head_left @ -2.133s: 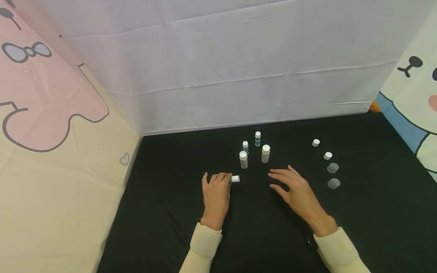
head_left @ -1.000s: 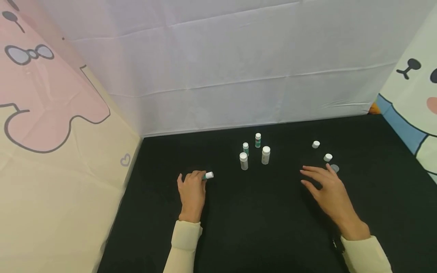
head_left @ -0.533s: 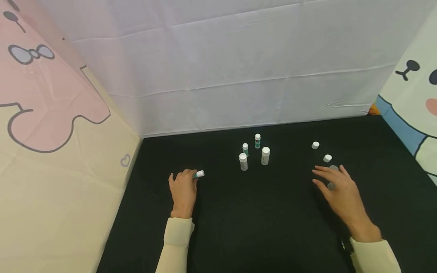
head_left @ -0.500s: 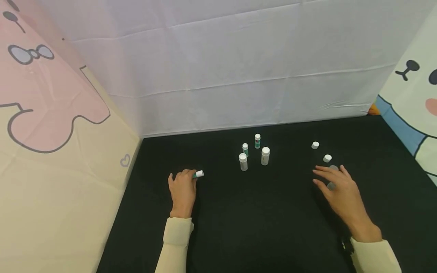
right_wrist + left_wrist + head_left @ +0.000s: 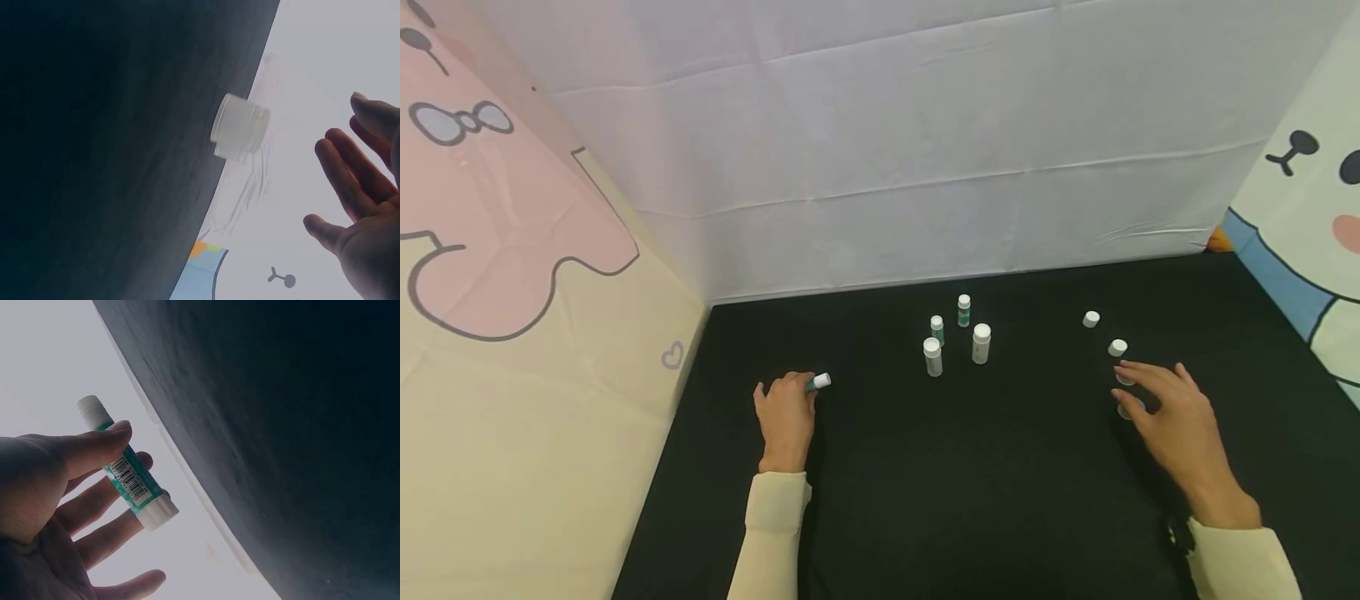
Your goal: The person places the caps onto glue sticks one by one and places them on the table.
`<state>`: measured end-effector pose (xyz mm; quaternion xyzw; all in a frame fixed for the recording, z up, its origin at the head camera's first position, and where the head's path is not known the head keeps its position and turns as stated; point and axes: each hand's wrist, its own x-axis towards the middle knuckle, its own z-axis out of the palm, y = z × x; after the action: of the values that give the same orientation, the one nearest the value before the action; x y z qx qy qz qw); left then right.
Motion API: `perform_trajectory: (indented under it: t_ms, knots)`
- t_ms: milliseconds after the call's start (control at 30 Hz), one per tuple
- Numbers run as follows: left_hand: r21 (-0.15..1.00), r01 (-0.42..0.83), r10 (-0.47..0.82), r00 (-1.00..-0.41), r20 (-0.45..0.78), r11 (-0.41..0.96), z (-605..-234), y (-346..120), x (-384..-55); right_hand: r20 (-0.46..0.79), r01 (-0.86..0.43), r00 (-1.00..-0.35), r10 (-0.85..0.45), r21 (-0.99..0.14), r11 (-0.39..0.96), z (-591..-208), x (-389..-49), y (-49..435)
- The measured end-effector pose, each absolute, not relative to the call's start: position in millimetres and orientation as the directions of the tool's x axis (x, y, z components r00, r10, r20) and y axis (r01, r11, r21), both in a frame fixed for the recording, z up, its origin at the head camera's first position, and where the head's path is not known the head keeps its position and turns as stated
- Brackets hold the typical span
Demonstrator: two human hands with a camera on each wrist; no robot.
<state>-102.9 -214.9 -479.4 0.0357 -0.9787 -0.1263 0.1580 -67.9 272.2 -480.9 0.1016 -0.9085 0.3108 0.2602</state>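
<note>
My left hand (image 5: 786, 417) pinches a green-and-white glue stick (image 5: 130, 478) between thumb and fingers. The glue stick is held tilted, its barcode label showing in the left wrist view. On the right, my right hand (image 5: 1187, 433) is held over the table with fingers apart and nothing between them. Nearest to it are two small translucent cups, the farther cup (image 5: 1125, 380) and the nearer cup (image 5: 1129, 411), both partly hidden by its fingers in the head view. In the right wrist view the translucent cups (image 5: 240, 128) overlap, apart from the fingers.
Two small green glue sticks, one on the left (image 5: 937, 332) and one farther back (image 5: 964, 312), stand mid-table. Before them stand two larger white-capped tubes (image 5: 981, 344). Two white cap-like pieces (image 5: 1091, 319) lie at right. A white cloth wall (image 5: 865, 167) borders the black table (image 5: 925, 483).
My left hand has carried the glue stick leftward, away from the standing group. My right hand has moved right, to the translucent cups. The standing items have stayed put.
</note>
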Motion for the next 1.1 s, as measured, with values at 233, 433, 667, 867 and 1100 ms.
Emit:
perform_trajectory:
  t_ms: [233,433,667,867,1100]
  knots:
    - [0.266,-0.048,-0.126,-0.95,0.284,0.963,-479,-226,-107,0.52,-0.326,-0.854,-0.006,-0.527,0.785,-484,-68,285]
    - [0.266,-0.071,-0.142,-0.956,0.257,0.961,-480,-235,-112,0.475,-0.283,-0.88,-0.005,-0.514,0.81,-481,-67,292]
    - [0.255,-0.092,-0.152,-0.961,0.229,0.963,-479,-243,-117,0.426,-0.248,-0.905,-0.002,-0.523,0.815,-478,-65,296]
    - [0.24,-0.095,-0.149,-0.965,0.216,0.966,-479,-247,-119,0.35,-0.205,-0.937,-0.006,-0.534,0.821,-481,-61,298]
    - [0.232,-0.114,-0.157,-0.971,0.178,0.966,-482,-256,-125,0.304,-0.213,-0.951,-0.049,-0.532,0.819,-483,-58,299]
